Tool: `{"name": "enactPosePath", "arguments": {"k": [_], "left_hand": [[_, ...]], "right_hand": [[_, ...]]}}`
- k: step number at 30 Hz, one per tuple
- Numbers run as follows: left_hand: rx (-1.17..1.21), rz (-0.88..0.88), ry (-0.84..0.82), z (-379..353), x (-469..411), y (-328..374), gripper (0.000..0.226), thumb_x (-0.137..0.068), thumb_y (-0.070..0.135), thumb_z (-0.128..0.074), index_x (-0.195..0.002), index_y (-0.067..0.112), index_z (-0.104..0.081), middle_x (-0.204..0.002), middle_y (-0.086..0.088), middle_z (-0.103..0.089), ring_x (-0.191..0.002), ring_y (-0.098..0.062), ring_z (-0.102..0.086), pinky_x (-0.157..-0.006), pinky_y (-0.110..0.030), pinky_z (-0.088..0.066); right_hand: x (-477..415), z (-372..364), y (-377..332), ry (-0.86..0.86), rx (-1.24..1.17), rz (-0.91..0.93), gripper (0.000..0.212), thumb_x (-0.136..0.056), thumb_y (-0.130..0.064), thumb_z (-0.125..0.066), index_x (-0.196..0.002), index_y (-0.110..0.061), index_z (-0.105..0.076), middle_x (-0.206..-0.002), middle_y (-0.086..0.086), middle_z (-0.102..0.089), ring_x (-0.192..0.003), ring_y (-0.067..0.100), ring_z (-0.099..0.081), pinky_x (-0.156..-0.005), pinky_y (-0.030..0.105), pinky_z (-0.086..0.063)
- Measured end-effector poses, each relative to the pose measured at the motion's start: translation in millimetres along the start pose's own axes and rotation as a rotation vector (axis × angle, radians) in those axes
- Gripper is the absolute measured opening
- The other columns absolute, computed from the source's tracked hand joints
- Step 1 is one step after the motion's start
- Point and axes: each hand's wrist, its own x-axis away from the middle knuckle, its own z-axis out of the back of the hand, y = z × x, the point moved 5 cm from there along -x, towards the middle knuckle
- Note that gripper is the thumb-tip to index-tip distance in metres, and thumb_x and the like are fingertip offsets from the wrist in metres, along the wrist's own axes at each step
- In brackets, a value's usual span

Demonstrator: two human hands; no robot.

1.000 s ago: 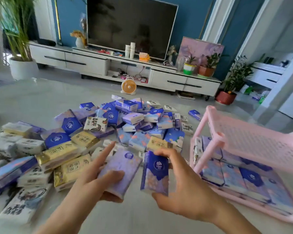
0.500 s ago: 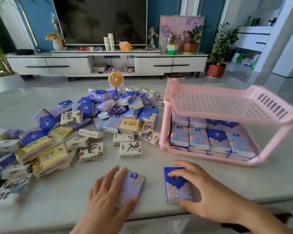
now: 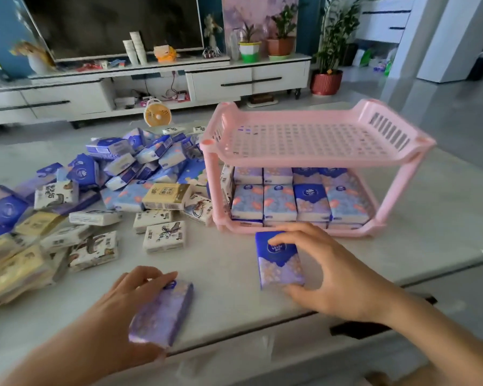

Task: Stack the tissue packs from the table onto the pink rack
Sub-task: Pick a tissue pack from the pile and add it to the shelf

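The pink rack (image 3: 318, 160) stands on the table at centre right; its top shelf is bare and its lower shelf holds rows of blue and purple tissue packs (image 3: 299, 201). My right hand (image 3: 338, 274) grips a dark blue pack (image 3: 279, 263) just in front of the rack, fingers over its far end and thumb at its near end. My left hand (image 3: 117, 310) holds a pale purple pack (image 3: 162, 313) near the table's front edge. A loose heap of tissue packs (image 3: 109, 190) lies to the left of the rack.
The pale table (image 3: 229, 271) has its front edge right below my hands. A small orange fan (image 3: 156, 116) stands behind the heap. Beyond the table are a white TV cabinet (image 3: 151, 82), a television and potted plants (image 3: 326, 79) on the floor.
Both packs have come up from lying flat under my palms. The right hand has carried its blue pack closer to the rack, and the left pack is tilted up in my fingers.
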Motion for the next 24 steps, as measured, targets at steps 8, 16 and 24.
{"name": "enactPosePath", "arguments": {"k": [8, 16, 24], "left_hand": [[0.125, -0.078, 0.206, -12, -46, 89, 0.092, -0.047, 0.091, -0.047, -0.122, 0.038, -0.049, -0.115, 0.032, -0.033, -0.103, 0.019, -0.033, -0.087, 0.004, -0.025], [0.081, -0.017, 0.447, -14, -137, 140, 0.093, -0.056, 0.067, -0.057, -0.128, 0.008, -0.052, -0.111, -0.012, -0.049, -0.105, -0.025, -0.042, -0.089, -0.022, -0.03], [0.004, -0.045, 0.391, -13, -184, 149, 0.086, -0.061, 0.061, -0.055, -0.129, 0.01, -0.05, -0.121, -0.016, -0.048, -0.112, -0.032, -0.041, -0.088, -0.031, -0.033]], "right_hand": [[-5, 44, 29, 0.322, 0.163, -0.036, 0.055, -0.064, -0.02, -0.065, -0.118, -0.01, -0.057, -0.127, 0.005, -0.05, -0.121, 0.011, -0.041, -0.105, 0.012, -0.025], [-11, 50, 56, 0.393, 0.553, -0.125, 0.058, -0.059, -0.011, -0.064, -0.115, -0.004, -0.057, -0.123, 0.021, -0.051, -0.119, 0.034, -0.044, -0.104, 0.043, -0.035], [-5, 42, 58, 0.362, 0.674, -0.144, 0.05, -0.075, -0.014, -0.06, -0.121, 0.006, -0.054, -0.121, 0.023, -0.058, -0.118, 0.037, -0.053, -0.1, 0.05, -0.042]]}}
